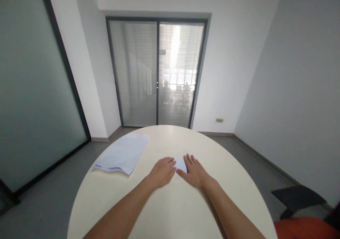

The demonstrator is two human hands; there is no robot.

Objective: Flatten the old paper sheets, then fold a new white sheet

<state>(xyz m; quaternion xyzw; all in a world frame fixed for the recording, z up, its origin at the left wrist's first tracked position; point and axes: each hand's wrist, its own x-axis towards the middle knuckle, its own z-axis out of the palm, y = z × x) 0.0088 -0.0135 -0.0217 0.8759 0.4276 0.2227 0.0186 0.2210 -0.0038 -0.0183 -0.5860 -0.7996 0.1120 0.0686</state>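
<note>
A small white piece of paper (180, 164) lies flat on the round cream table (164, 210), between my two hands. My left hand (163, 171) rests on its left edge, fingers stretched toward the right and partly over it. On the opposite side, my right hand (195, 171) lies flat with the fingers spread, and its thumb touches the paper's lower right part. Both palms face down. The paper's left and right edges are covered by my hands, so its full size is hidden.
A stack of larger white sheets (123, 152) lies at the table's far left, its near edge curled. A chair with a red seat (305, 228) and a black armrest (299, 196) stands at the lower right. Beyond the table is a glass door (156, 72) with blinds.
</note>
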